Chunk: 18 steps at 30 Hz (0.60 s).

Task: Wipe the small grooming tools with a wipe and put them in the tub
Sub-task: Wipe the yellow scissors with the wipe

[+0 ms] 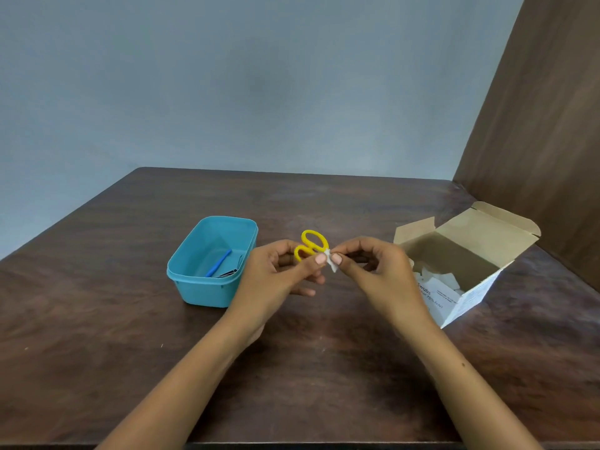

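My left hand (279,271) grips small scissors with yellow handles (313,243) above the table's middle; the loops point away from me and the blades are hidden behind my fingers. My right hand (373,264) pinches a small white wipe (331,261) against the scissors just below the handles. To the left stands the blue tub (194,280), open at the top. Inside it lie a thin blue-handled tool (219,263) and a dark metal tool (229,272).
An open cardboard box of alcohol swabs (467,254) lies on its side at the right, with white sachets spilling at its mouth. A brown wooden panel (545,125) rises behind it. All of this sits on a dark wooden table (97,319).
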Each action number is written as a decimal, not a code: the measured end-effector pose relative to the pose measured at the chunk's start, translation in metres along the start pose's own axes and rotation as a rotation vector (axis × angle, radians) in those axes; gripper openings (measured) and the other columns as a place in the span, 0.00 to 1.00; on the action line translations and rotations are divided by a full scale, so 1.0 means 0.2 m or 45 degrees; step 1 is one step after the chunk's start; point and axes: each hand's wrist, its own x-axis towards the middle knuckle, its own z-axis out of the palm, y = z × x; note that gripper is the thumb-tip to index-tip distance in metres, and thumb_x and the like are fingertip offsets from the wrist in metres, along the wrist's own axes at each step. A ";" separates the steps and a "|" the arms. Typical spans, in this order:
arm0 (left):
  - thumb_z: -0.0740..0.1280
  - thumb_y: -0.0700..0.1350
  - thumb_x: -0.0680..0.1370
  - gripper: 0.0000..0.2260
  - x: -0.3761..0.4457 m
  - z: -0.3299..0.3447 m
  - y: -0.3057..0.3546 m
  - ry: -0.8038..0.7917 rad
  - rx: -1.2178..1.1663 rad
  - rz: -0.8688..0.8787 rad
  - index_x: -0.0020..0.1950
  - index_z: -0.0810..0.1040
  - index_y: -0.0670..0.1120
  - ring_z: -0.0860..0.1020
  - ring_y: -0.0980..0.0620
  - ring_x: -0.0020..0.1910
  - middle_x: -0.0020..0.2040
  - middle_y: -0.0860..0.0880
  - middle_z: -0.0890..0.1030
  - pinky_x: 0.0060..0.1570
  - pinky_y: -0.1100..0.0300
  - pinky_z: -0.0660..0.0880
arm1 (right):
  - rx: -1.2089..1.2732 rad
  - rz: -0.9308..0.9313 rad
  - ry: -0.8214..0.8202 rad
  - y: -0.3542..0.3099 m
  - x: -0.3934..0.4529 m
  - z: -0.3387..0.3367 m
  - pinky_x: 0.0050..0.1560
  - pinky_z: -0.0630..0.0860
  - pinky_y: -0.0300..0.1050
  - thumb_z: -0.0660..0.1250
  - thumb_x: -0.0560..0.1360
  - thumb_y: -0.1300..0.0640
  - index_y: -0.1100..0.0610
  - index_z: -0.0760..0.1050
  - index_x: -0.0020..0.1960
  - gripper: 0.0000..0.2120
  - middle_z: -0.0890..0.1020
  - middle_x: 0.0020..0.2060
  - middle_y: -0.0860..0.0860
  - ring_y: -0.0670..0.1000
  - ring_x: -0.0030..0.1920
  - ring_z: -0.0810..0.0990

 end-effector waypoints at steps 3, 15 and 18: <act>0.73 0.37 0.71 0.10 0.00 0.01 0.00 -0.020 -0.109 -0.067 0.52 0.82 0.40 0.84 0.51 0.45 0.45 0.44 0.86 0.37 0.64 0.79 | 0.279 0.150 0.031 -0.01 -0.02 0.03 0.39 0.77 0.36 0.71 0.72 0.63 0.55 0.81 0.40 0.04 0.85 0.35 0.48 0.44 0.37 0.82; 0.72 0.38 0.71 0.08 0.02 0.02 -0.04 0.089 -0.155 -0.138 0.49 0.83 0.37 0.83 0.52 0.37 0.43 0.41 0.85 0.38 0.63 0.81 | -0.215 -0.184 0.366 -0.01 -0.02 0.02 0.41 0.72 0.30 0.69 0.73 0.61 0.50 0.76 0.42 0.07 0.80 0.40 0.44 0.43 0.42 0.78; 0.72 0.36 0.71 0.07 0.01 0.02 -0.05 0.045 -0.126 -0.113 0.48 0.83 0.37 0.82 0.53 0.34 0.38 0.42 0.85 0.37 0.64 0.80 | -0.450 -0.389 0.285 0.00 -0.02 0.00 0.40 0.74 0.42 0.69 0.74 0.59 0.54 0.78 0.43 0.02 0.80 0.41 0.46 0.44 0.41 0.77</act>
